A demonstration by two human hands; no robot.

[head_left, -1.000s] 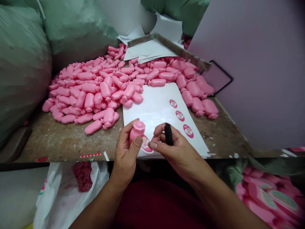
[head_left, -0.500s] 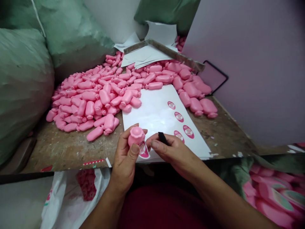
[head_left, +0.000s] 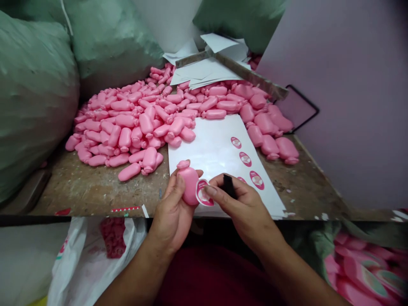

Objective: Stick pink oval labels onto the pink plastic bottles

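My left hand (head_left: 174, 208) is wrapped round a small pink plastic bottle (head_left: 188, 182), held above the table's near edge. My right hand (head_left: 244, 208) pinches an oval pink sticker (head_left: 204, 194) against the bottle's side, and a black strip (head_left: 228, 185) lies across its fingers. Under both hands is a white backing sheet (head_left: 213, 148) with three pink oval stickers (head_left: 245, 158) left on its right side.
A large heap of pink bottles (head_left: 143, 114) covers the worn table (head_left: 92, 189) beyond the sheet. Used white sheets (head_left: 207, 68) lie on a board at the back. Green sacks (head_left: 35, 93) stand at left, a white plastic bag (head_left: 86, 259) hangs below, labelled bottles (head_left: 366, 272) lie at lower right.
The bottle has turned in my left hand from cap-up to lying on its side. My right hand has lifted the sticker off the sheet and brought it onto the bottle.
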